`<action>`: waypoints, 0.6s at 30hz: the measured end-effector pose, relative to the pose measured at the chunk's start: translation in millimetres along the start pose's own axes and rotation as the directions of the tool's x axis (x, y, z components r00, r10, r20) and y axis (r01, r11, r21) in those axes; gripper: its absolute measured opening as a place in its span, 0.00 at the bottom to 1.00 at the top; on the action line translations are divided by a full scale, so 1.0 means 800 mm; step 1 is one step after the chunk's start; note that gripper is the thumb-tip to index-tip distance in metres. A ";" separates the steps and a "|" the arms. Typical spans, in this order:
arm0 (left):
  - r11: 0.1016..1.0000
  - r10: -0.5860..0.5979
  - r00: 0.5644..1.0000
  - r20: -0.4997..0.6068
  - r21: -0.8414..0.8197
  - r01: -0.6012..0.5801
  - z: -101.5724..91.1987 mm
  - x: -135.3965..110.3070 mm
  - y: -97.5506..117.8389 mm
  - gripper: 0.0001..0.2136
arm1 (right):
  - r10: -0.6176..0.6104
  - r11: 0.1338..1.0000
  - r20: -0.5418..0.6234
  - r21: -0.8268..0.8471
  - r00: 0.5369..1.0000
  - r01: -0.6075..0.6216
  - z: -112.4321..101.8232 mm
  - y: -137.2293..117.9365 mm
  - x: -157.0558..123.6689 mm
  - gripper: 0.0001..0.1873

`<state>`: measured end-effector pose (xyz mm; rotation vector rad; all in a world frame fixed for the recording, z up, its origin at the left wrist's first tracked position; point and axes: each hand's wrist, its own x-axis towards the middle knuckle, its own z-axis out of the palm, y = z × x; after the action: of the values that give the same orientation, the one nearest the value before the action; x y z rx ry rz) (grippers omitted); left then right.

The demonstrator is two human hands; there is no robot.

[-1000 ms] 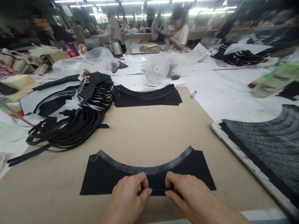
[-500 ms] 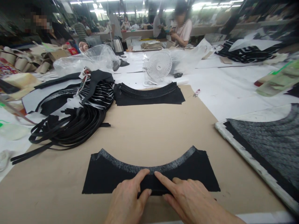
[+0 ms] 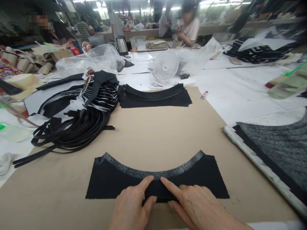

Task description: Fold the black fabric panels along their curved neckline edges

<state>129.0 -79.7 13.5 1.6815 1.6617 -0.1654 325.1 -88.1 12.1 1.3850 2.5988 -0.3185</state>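
Observation:
A black curved fabric piece (image 3: 107, 182) with a grey inner edge lies flat on the brown cardboard sheet (image 3: 155, 131) in front of me. My left hand (image 3: 133, 206) and my right hand (image 3: 192, 204) rest on its lower middle. Each forefinger points forward and presses near the grey edge, almost meeting at the centre. Both thumbs pinch a narrow black strip along the piece's near edge. The other fingers are curled under.
A stack of similar black curved pieces (image 3: 154, 97) lies at the cardboard's far end. A bundle of black strips (image 3: 72, 131) sits at left. A small white fan (image 3: 165, 67), a clear plastic bag (image 3: 90, 62) and a grey-and-black board (image 3: 275, 150) surround it. Other people work at far tables.
Both forefingers have stretched forward from a tight pinch onto the fabric near the grey edge. The view has shifted slightly; the fabric piece has stayed in place.

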 end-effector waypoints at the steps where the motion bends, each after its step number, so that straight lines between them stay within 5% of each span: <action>1: 1.000 0.000 1.000 0.007 -0.003 0.000 0.001 0.000 -0.001 0.23 | -0.005 1.000 -0.013 -0.002 1.000 0.005 0.003 0.000 0.000 0.29; 7: 1.000 -0.003 1.000 0.007 -0.016 0.003 0.003 0.000 -0.002 0.24 | 0.004 1.000 -0.101 0.016 0.995 -0.002 0.014 0.000 -0.005 0.30; 18: 0.996 0.012 1.000 0.011 -0.087 -0.011 0.009 0.001 -0.008 0.25 | 0.009 0.998 -0.077 0.062 0.997 -0.004 0.020 0.001 -0.002 0.32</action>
<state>126.1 -83.8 5.4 1.6223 1.6277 -0.0959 327.7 -93.0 -3.1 1.4530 2.6674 -0.3539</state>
